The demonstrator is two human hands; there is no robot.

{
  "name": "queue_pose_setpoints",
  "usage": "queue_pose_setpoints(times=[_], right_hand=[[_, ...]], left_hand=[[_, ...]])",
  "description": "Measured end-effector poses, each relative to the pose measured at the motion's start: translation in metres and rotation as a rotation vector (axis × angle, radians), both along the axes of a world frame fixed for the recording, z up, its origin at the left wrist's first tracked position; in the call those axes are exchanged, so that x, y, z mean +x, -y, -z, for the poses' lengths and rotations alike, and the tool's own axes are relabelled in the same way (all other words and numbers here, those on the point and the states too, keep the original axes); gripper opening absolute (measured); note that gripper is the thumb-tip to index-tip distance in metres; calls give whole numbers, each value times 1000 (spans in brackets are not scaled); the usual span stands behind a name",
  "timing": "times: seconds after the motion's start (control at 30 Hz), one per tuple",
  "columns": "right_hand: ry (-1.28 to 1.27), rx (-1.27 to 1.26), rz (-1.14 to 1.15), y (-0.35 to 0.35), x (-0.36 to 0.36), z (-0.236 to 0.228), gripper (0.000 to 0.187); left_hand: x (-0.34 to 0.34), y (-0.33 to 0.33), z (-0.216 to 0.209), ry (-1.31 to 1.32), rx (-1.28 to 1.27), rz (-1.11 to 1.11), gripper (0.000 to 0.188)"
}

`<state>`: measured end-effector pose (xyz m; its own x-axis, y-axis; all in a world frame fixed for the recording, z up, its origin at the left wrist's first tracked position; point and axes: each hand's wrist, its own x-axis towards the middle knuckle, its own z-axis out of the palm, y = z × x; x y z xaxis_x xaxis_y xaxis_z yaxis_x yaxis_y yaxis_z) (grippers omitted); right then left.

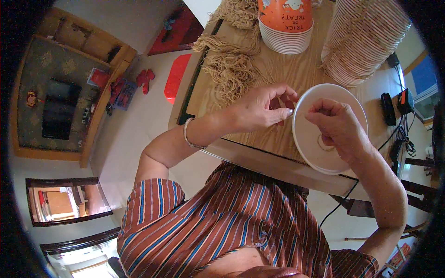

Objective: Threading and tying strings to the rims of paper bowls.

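A white round paper bucket [331, 170] stands at the table's near right edge, its open mouth tilted toward me. My left hand [268, 110] is at the left side of its rim, fingers curled and thumb tip close to the wall; whatever they hold is too small to make out. Over the bucket's mouth, my right hand [340, 127] has its thumb and forefinger pinched together. A short curve of tan twine [325, 146] shows beneath its lower fingers, inside the bucket.
Tan twine bundles [229, 72] lie at the table's left. Behind are an orange printed bucket stack [285, 23] and a tall, leaning stack of white buckets [366, 41] with twine. Black adapters and cables [405, 104] sit at right. A red stool [177, 76] stands beyond the left edge.
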<state>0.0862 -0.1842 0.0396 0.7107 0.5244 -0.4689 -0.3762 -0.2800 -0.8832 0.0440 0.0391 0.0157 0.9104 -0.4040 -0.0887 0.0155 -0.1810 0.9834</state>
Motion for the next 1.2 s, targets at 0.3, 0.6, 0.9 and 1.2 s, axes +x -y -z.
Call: queue_pose_setpoints(times=[0.3, 0.6, 0.9, 1.2], right_hand=[[-4, -10, -1, -4, 0, -1, 9], [34, -11, -59, -6, -1, -2, 9], [18, -36, -52, -9, -7, -13, 5], [200, -25, 3, -3, -19, -25, 9]], left_hand=[[-3, 0, -4, -87, -48, -26, 26], [-4, -3, 3, -94, -98, 1, 24], [-4, -5, 7, -20, -57, -9, 21], [-7, 0, -28, 255, 86, -163, 21]])
